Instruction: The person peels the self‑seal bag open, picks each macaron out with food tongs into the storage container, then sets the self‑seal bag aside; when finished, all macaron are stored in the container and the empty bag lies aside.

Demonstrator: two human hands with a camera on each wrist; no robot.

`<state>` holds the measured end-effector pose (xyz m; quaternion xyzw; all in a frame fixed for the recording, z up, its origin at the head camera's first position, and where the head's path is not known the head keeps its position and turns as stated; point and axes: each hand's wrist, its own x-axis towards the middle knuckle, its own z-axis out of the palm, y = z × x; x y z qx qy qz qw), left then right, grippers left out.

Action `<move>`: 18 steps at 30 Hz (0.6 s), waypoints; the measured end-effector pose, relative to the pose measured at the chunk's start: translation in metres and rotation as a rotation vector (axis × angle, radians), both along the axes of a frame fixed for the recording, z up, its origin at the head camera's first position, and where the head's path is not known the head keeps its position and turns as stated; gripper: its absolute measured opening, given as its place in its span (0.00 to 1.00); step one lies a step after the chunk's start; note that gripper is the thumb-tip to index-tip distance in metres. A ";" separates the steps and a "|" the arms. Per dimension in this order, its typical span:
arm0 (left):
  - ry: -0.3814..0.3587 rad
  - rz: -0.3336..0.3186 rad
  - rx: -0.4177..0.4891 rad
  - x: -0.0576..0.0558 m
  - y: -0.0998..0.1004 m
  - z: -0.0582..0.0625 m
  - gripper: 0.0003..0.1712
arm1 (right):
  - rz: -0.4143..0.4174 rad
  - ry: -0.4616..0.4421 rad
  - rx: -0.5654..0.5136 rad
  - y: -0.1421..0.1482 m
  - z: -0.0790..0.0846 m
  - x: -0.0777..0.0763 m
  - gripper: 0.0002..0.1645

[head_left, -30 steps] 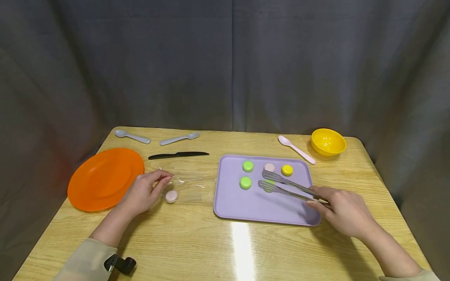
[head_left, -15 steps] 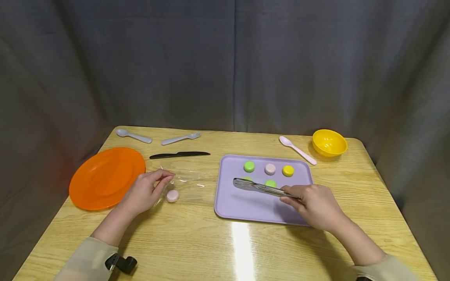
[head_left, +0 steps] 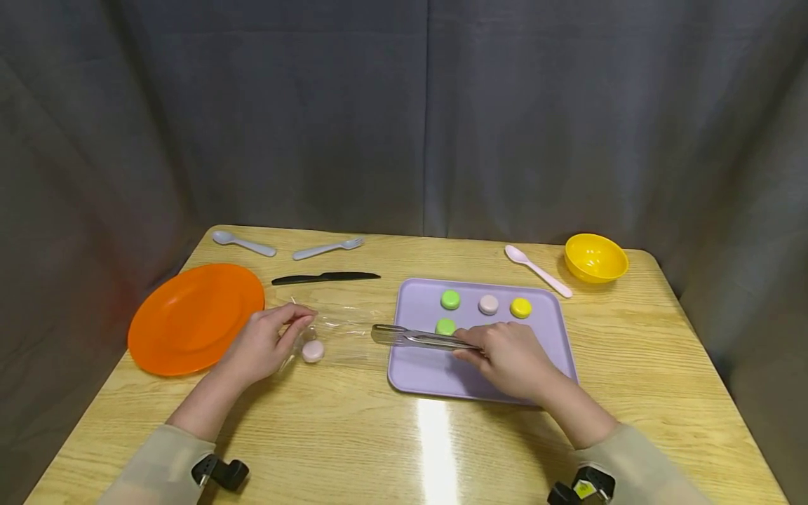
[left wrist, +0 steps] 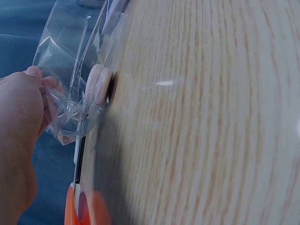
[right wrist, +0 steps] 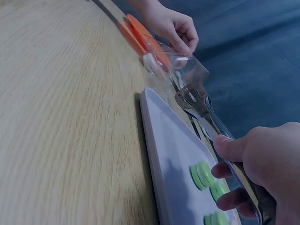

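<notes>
Finger and thumb of my left hand [head_left: 259, 345] pinch the edge of a clear plastic bag [head_left: 347, 338], which lies along the table with its far end toward the tray. A pale pink macaron [left wrist: 97, 85] sits inside the bag, near the hand. My right hand [head_left: 508, 356] grips metal tongs [head_left: 419, 339], their arms squeezed close together and no macaron showing between the tips. The tips reach past the left rim of the purple tray [head_left: 419, 382], near the bag. On the tray are green macarons [head_left: 450, 300], a pink one [head_left: 489, 304] and a yellow one [head_left: 520, 308]; the right hand covers one green.
An orange plate [head_left: 197, 319] lies left of the left hand. Behind the bag are a black knife [head_left: 325, 278], a grey fork [head_left: 328, 249] and a grey spoon [head_left: 245, 243]. At the back right stand a pink spoon [head_left: 538, 271] and a yellow bowl [head_left: 596, 258].
My right hand has carried the tongs leftward across the tray toward the bag, and their arms have come together. My left hand keeps its pinch on the bag.
</notes>
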<state>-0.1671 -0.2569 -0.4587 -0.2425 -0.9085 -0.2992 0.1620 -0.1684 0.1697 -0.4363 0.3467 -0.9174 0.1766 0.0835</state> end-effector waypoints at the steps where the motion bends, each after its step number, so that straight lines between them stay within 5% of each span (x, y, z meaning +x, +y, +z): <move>1: 0.001 0.000 0.001 0.000 0.000 0.000 0.06 | 0.004 -0.005 0.001 -0.004 -0.001 -0.002 0.10; 18: 0.024 -0.009 0.012 -0.001 0.000 -0.003 0.06 | 0.099 0.002 0.015 -0.048 -0.002 -0.020 0.14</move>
